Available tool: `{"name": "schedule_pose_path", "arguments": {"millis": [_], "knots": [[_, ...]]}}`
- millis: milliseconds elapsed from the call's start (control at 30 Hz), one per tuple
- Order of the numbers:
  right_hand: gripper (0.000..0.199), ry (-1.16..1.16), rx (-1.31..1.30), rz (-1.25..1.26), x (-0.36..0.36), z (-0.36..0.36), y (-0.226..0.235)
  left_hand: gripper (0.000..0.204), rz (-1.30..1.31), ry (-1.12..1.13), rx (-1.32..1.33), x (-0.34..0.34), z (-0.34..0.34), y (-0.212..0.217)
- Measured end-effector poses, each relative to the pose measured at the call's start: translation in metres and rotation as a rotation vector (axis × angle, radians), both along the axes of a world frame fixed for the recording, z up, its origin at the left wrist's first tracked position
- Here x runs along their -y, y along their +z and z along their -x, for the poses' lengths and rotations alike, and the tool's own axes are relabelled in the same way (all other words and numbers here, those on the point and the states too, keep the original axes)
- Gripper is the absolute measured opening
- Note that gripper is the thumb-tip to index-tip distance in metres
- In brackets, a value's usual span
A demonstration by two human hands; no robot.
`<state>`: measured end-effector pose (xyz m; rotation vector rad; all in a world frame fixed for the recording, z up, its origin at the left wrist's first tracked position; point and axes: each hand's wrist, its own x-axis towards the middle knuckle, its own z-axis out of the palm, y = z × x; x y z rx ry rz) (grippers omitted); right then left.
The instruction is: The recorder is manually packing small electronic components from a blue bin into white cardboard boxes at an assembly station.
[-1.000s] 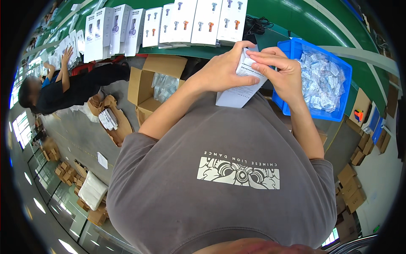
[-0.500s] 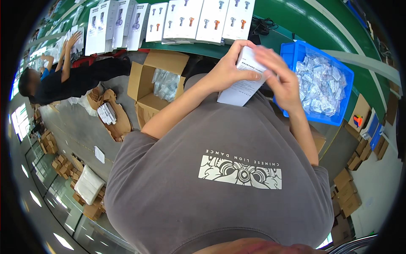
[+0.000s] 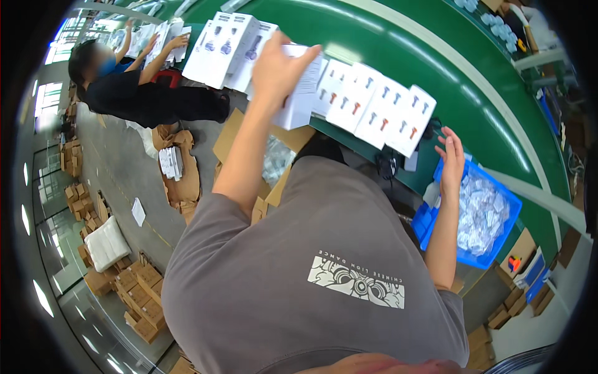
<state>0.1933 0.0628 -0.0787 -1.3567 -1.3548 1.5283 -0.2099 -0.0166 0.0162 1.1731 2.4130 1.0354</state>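
Observation:
My left hand (image 3: pixel 274 75) grips a white carton (image 3: pixel 303 93) with fine print on its side, holding it over the row at the edge of the green table. Left of it stand white cartons (image 3: pixel 219 50) with dark device pictures. To its right is a run of white cartons (image 3: pixel 379 107) showing small grey and orange devices. My right hand (image 3: pixel 452 161) is empty, fingers apart, beside a blue bin (image 3: pixel 425 219) full of clear plastic packets (image 3: pixel 483 215).
An open cardboard box (image 3: pixel 227 136) with clear bags (image 3: pixel 277 161) stands below the table edge. Black cable (image 3: pixel 386 163) hangs by the cartons. A co-worker (image 3: pixel 146 93) reaches over the table at the far left. Stacked brown boxes (image 3: pixel 140 293) lie on the floor.
The carton has moved from in front of my body to the left, over the row, in my left hand. My right hand has let go of it and moved right to the blue bin.

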Motion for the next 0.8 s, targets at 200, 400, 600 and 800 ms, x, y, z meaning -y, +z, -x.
{"name": "schedule_pose_path", "arguments": {"millis": [200,400,600,800], "knots": [[0.055,0.296,0.218,-0.029,0.012,0.062,-0.004,0.072,0.293,-0.210,-0.061,-0.058,-0.011,-0.091],[0.046,0.553,0.897,-0.139,-0.028,0.065,0.070,0.066,-0.020,0.176,-0.478,-0.009,0.134,-0.061],[0.035,0.252,0.557,-0.430,-0.072,0.225,0.124,0.062,0.281,0.261,-0.556,0.015,0.199,-0.086],[0.062,0.844,0.526,-1.404,-0.058,0.397,0.166,0.068,0.095,0.050,0.160,0.032,0.178,0.004]]}}
